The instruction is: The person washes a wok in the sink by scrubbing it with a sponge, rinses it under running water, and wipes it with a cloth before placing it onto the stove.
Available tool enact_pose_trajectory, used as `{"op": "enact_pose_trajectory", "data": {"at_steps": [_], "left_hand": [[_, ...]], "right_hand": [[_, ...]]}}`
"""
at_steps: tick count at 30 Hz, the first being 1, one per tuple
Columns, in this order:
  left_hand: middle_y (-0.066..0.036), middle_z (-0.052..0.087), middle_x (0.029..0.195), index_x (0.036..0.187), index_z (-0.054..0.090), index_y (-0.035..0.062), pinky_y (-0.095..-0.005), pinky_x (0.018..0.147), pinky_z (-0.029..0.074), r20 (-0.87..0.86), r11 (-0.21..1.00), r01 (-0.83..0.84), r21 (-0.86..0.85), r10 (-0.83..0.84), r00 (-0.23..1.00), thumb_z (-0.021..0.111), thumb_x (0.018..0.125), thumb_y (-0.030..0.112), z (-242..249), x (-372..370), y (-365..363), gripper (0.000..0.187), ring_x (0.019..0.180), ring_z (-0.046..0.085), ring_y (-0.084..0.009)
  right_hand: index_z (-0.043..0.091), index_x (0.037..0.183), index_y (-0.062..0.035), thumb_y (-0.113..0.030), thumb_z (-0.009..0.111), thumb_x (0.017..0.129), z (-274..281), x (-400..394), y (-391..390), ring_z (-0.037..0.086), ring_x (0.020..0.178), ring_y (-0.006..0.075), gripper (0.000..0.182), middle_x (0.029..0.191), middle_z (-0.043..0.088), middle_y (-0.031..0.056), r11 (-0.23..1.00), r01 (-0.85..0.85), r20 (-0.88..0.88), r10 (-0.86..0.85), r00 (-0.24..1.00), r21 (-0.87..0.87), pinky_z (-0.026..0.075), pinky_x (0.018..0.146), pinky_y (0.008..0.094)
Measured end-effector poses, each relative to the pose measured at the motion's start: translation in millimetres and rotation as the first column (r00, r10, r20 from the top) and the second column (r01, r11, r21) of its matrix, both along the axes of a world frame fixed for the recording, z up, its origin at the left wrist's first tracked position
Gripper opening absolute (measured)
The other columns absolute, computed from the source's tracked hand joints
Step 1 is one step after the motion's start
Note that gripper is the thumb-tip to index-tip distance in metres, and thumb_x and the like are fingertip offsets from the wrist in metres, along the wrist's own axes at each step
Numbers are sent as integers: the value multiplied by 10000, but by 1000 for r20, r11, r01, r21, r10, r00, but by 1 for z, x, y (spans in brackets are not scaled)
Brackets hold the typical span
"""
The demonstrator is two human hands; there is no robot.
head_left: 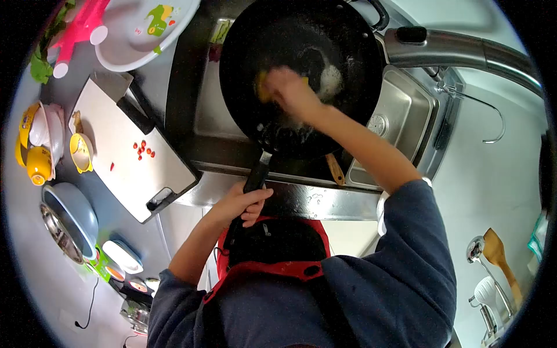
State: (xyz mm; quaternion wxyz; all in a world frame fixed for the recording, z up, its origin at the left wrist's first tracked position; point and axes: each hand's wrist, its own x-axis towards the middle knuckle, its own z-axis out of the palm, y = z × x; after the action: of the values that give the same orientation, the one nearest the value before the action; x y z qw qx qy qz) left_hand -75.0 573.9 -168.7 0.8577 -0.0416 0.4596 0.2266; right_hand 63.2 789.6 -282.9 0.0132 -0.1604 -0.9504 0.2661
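Observation:
A large black wok (249, 40) rests over the sink, its inside wet with a whitish patch of suds or water at the right. My left hand (245, 204) is closed around the wok's black handle (256, 176). Inside the wok is my right hand (293, 95), smeared by motion and pressed against the pan's inner surface. Yellow shows at both sides of its fingers, seemingly a sponge (263, 88) gripped under them. Part of that sponge is hidden by the hand.
A metal faucet (435, 47) reaches in from the right above the steel sink basin (400, 110). At left lie a white cutting board (125, 168) with chopped red chili (143, 149) and a cleaver (134, 110). A wooden handle (335, 169) pokes out below the wok.

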Motion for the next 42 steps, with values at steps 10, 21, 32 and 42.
{"op": "enact_pose_trajectory", "data": {"at_steps": [10,21,32,42], "left_hand": [[40,358,515,810,420,92,-241,331,297,16,1000,2,-8,-2,1000,617,883,216,-5,4,-4,244,376,352,-57],[48,353,512,810,430,93,-244,343,303,-72,998,43,-49,-47,996,629,874,223,-1,-7,-1,246,385,353,-57],[54,364,525,837,439,94,-227,347,283,-38,1000,12,-12,-13,999,627,876,222,4,-10,1,230,391,343,-47],[51,380,528,782,426,104,-221,343,313,-83,999,29,16,-28,996,634,869,225,-4,-8,-5,256,397,373,-42]], "right_hand": [[577,960,-17,11,652,704,-6,-55,16,563,893,367,268,928,572,173,892,437,-448,-438,780,-111,481,769,416],[629,993,-124,67,566,646,-32,-62,72,475,1075,351,401,1098,560,102,899,363,-466,-220,857,244,422,913,464],[625,919,-32,77,615,708,-21,-6,19,544,897,339,238,929,589,127,959,281,-405,-271,873,-38,450,769,376],[605,878,-15,25,656,699,-22,-14,36,539,881,335,190,931,566,154,922,357,-366,-283,886,152,474,751,397]]}}
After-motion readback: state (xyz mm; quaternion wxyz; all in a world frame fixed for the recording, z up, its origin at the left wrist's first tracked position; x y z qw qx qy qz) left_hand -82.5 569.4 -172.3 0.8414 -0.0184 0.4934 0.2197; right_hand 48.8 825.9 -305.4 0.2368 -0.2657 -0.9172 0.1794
